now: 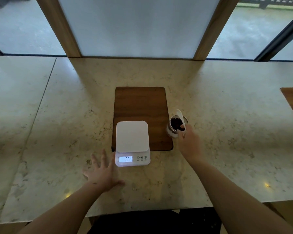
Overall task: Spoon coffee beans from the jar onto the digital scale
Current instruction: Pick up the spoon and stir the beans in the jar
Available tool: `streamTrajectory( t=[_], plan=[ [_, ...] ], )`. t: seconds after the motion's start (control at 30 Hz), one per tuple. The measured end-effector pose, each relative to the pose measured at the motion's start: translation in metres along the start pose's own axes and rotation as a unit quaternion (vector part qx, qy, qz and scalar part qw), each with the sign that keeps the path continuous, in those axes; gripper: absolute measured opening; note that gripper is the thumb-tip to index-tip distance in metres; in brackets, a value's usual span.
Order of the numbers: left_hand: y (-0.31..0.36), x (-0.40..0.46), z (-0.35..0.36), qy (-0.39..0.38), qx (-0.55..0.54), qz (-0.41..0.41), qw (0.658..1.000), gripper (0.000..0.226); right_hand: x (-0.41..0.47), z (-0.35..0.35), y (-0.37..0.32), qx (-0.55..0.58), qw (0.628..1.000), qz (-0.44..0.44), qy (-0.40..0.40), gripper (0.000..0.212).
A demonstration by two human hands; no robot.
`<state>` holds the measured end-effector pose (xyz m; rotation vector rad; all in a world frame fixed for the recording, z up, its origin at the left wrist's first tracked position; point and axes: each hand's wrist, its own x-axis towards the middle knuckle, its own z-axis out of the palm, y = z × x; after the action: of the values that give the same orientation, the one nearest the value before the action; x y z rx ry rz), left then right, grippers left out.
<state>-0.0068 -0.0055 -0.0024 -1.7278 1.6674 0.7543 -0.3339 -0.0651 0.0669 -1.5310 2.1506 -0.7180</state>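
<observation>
Right hand (189,141) gripping white spoon (181,119) | left hand (101,171) spread flat

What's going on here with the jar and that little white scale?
A person is about to weigh coffee beans. Their right hand holds a white spoon dipped into the open glass jar of beans, which stands beside a wooden board. Their left hand rests flat and open on the stone counter, next to the digital scale. The scale's platform is bare, so no beans have landed yet.
</observation>
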Motion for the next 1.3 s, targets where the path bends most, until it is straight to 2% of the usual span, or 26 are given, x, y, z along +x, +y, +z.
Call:
streamTrajectory(
  t=[0.17, 0.77, 0.83, 0.93, 1.0, 1.1, 1.3],
  plan=[
    [0.000, -0.002, -0.002, 0.000, -0.011, 0.006, 1.000, 0.141, 0.017, 0.012, 0.012, -0.026, 0.997, 0.040, -0.061, 0.018],
    [0.001, -0.006, -0.004, -0.010, -0.004, 0.004, 1.000, 0.134, -0.026, 0.017, 0.013, 0.020, 0.996, 0.024, -0.082, 0.009],
    [0.001, -0.006, -0.004, -0.012, -0.009, 0.006, 1.000, 0.136, -0.028, 0.012, 0.006, 0.043, 0.997, 0.029, -0.063, 0.006],
    [0.000, -0.005, -0.003, -0.012, -0.017, 0.011, 1.000, 0.138, -0.031, 0.002, -0.002, 0.085, 0.994, 0.067, -0.014, 0.015],
    [0.000, -0.004, -0.003, -0.014, -0.014, 0.009, 1.000, 0.139, -0.029, -0.007, -0.003, 0.092, 0.991, 0.091, -0.031, 0.012],
    [0.000, -0.002, -0.002, -0.011, -0.013, 0.009, 1.000, 0.140, -0.021, -0.021, -0.004, 0.034, 0.991, 0.099, -0.078, 0.010],
    [0.000, -0.004, -0.001, -0.010, -0.023, 0.009, 1.000, 0.139, 0.000, -0.046, -0.007, -0.152, 0.981, 0.049, -0.111, 0.012]
  ],
)
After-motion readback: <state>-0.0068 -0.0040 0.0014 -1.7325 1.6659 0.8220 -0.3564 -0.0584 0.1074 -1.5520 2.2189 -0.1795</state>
